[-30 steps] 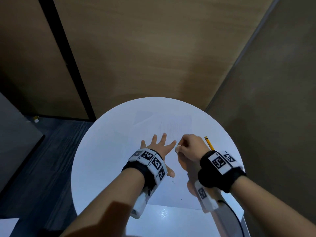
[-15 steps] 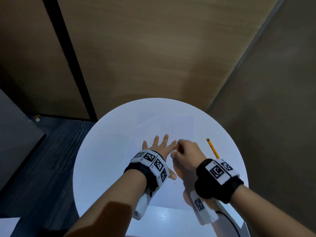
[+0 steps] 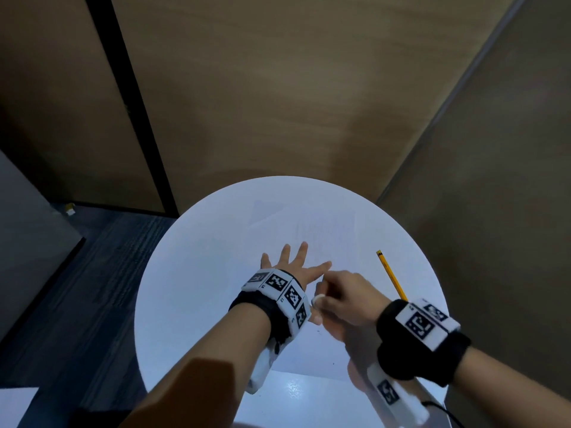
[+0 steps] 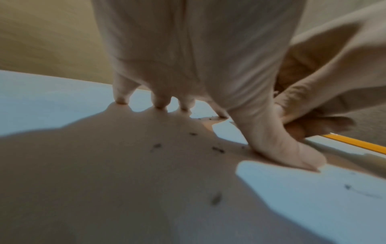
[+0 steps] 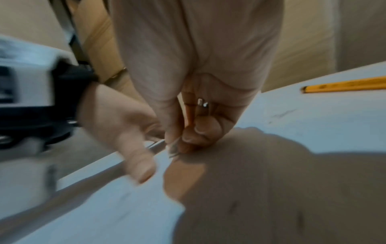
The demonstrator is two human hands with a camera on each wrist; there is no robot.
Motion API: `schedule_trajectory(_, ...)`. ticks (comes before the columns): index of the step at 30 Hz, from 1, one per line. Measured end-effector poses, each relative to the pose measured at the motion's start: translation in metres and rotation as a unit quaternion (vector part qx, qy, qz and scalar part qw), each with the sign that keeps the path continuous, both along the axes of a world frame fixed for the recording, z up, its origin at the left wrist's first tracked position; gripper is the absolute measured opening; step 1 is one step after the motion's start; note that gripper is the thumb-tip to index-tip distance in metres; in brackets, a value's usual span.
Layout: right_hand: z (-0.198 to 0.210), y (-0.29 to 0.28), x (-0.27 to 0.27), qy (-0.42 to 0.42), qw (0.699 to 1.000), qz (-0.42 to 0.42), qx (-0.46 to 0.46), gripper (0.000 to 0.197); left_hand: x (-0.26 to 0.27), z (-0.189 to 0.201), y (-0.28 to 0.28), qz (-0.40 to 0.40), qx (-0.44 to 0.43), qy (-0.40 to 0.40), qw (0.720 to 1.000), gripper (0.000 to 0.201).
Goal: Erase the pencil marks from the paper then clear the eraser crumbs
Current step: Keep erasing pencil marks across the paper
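Flat white sheet of paper (image 3: 296, 242) on round smooth white table (image 3: 185, 288). Long yellow wooden pencil (image 3: 391, 274) lying beside right hand (image 3: 346, 299). Right hand pinching small white eraser (image 3: 317, 301). Left hand (image 3: 293, 267) spread wide, pressing paper. Tiny dark eraser crumbs (image 4: 217, 149) under left hand.

right hand (image 5: 194, 92) fingers (image 5: 200, 132) pinch eraser (image 5: 174, 149) against paper (image 5: 313, 118).

Paper (image 3: 309, 230) on counter (image 3: 191, 304), frame centre. Left hand (image 3: 290, 267) flat on paper; right hand (image 3: 346, 298) just beside it, frame right. Pencil (image 3: 391, 274) on counter, right of paper. Crumbs (image 4: 217, 149) on paper beneath left hand.
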State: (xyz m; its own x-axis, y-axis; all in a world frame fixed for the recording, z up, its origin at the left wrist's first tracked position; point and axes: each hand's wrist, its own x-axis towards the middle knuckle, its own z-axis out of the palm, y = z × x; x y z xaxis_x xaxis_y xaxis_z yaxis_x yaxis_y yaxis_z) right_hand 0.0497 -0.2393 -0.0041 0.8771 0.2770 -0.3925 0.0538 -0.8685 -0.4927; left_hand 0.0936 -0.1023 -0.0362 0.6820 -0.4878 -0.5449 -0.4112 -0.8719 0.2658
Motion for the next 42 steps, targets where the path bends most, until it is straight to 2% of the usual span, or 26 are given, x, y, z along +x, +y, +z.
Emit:
schedule_trajectory(3,0.001,-0.011,0.017,-0.022,0.997,-0.077,0.000,0.009,-0.001,0.000,-0.001,0.003,-0.005,0.000,1.000,0.109)
schedule_trajectory(6,-0.006,-0.012,0.023,-0.070,0.989,-0.133,0.000,0.013,-0.002,0.000,-0.003,0.006,0.004,0.001,1.000,0.112)
schedule_trajectory(8,-0.006,-0.007,0.009,-0.088,0.989,-0.122,0.012,0.015,-0.002,0.002,-0.004,0.005,0.009,-0.002,1.000,0.112)
schedule_trajectory(11,-0.003,-0.003,-0.016,-0.043,0.998,-0.033,-0.012,0.023,-0.002,0.005,-0.003,0.008,0.012,0.003,1.000,0.115)
schedule_trajectory(13,0.000,-0.004,-0.018,-0.026,0.999,-0.008,-0.025,0.019,-0.002,0.004,-0.003,0.007,0.013,0.006,1.000,0.119)
schedule_trajectory(20,0.001,-0.019,0.031,-0.089,0.984,-0.150,-0.044,0.014,-0.003,-0.001,-0.003,0.009,0.014,0.003,1.000,0.121)
schedule_trajectory(22,0.002,-0.014,0.018,-0.077,0.989,-0.123,-0.034,0.012,-0.003,0.000,-0.003,0.009,0.013,0.004,1.000,0.121)
schedule_trajectory(26,0.003,-0.009,-0.008,-0.034,0.998,-0.014,-0.044,0.016,-0.002,0.000,-0.003,0.010,0.012,0.005,1.000,0.121)
schedule_trajectory(29,0.003,-0.016,0.011,-0.050,0.996,-0.057,-0.042,0.021,-0.001,-0.002,-0.003,0.008,0.015,0.001,1.000,0.122)
schedule_trajectory(32,-0.004,-0.015,0.022,-0.093,0.987,-0.128,-0.021,0.013,-0.002,-0.002,-0.004,0.008,0.015,0.001,1.000,0.122)
schedule_trajectory(34,-0.008,-0.011,0.010,-0.104,0.988,-0.113,-0.013,0.011,-0.003,-0.001,-0.004,0.008,0.015,0.000,1.000,0.121)
schedule_trajectory(38,-0.003,-0.010,-0.009,-0.051,0.998,-0.026,-0.028,0.028,-0.002,-0.002,-0.003,0.010,0.012,-0.001,1.000,0.121)
schedule_trajectory(42,-0.001,-0.022,0.020,-0.077,0.991,-0.104,-0.032,0.013,-0.001,-0.004,-0.003,0.004,0.013,-0.004,1.000,0.121)
